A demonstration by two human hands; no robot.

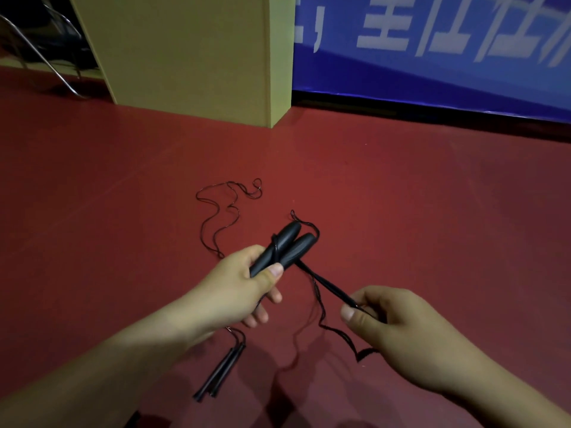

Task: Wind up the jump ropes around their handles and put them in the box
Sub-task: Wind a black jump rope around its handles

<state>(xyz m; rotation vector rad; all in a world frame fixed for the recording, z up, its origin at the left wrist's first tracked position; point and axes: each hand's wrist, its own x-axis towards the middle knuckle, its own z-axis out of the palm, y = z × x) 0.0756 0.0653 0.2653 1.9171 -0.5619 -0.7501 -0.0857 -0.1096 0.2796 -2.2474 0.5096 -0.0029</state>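
Head view looks down over both forearms to a red floor, and by my reading the task is barely under way. The left hand grips a pair of black handles side by side, thumb pressed across their lower ends and fingers curled beneath, held above the floor at centre frame. One turn of cord seems to cross the left handle near its middle (too thin and blurred to count wraps), so the winding looks only just begun. The right hand pinches the thin black cord between thumb and curled fingers, drawing it taut from the handles down to the right. Most of that rope is loose: one slack stretch trails under the right hand, and another tangle lies on the floor beyond the left hand. A second jump rope, its slim handles together, lies on the floor beneath the left forearm, apparently unwound. No box is plainly identifiable; a yellow-green cabinet stands further back beside a blue banner. Judging from this, nearly all the winding and both deposits remain.
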